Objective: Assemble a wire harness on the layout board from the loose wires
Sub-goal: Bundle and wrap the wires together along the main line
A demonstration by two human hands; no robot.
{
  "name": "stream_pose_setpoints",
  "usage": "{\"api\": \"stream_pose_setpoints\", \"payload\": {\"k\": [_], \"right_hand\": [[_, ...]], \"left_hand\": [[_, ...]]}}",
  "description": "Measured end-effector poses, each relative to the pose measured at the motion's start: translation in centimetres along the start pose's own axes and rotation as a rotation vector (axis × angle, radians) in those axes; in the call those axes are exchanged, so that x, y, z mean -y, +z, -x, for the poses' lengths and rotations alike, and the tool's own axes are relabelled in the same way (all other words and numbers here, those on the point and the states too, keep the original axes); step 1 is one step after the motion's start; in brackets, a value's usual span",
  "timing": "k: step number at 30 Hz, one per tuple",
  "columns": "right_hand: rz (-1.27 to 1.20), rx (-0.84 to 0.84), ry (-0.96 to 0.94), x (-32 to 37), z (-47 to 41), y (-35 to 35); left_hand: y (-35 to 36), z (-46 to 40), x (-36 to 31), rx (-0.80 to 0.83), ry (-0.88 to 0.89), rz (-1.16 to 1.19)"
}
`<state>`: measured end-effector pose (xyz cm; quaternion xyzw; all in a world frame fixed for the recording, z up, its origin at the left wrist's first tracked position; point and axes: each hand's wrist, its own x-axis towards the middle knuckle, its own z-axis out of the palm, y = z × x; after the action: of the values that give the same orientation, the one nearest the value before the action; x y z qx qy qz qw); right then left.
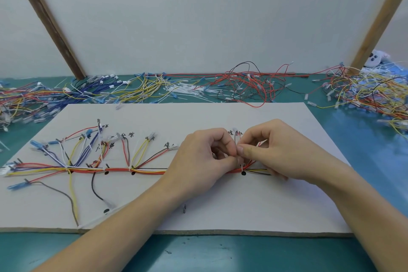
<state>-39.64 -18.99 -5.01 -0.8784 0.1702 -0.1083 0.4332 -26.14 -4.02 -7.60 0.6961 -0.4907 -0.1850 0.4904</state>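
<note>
White plastic cable tie [242, 166] on the red-and-yellow wire trunk [143, 170], right of centre on the grey layout board [220, 216], is pinched by left hand [205, 154] and right hand [273, 150]; uneven tension could slip it off its mark.

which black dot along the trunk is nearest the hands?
The rightmost black dot, just below the white tie that both hands pinch. The two others lie well to the left.

Backdrop: pale grey-white wall panel [198, 17]
Framing: two slanted brown wooden battens [47, 21]
Work surface: teal-green table [198, 254]
Light: even, soft
</note>
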Motion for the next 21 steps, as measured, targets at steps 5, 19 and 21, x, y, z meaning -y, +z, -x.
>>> {"api": "stream_pose_setpoints", "payload": {"k": [5, 19, 21], "right_hand": [[0.080, -0.030, -0.057, 0.15, -0.14, 0.28], [0.034, -0.044, -0.021, 0.06, 0.04, 0.64], [0.026, -0.041, -0.019, -0.07, -0.03, 0.69]], "left_hand": [[-0.05, -0.07, 0.04, 0.007, -0.003, -0.020], [-0.05, -0.19, 0.10, 0.016, 0.000, -0.024], [-0.06, -0.21, 0.11, 0.017, 0.005, -0.025]]}}
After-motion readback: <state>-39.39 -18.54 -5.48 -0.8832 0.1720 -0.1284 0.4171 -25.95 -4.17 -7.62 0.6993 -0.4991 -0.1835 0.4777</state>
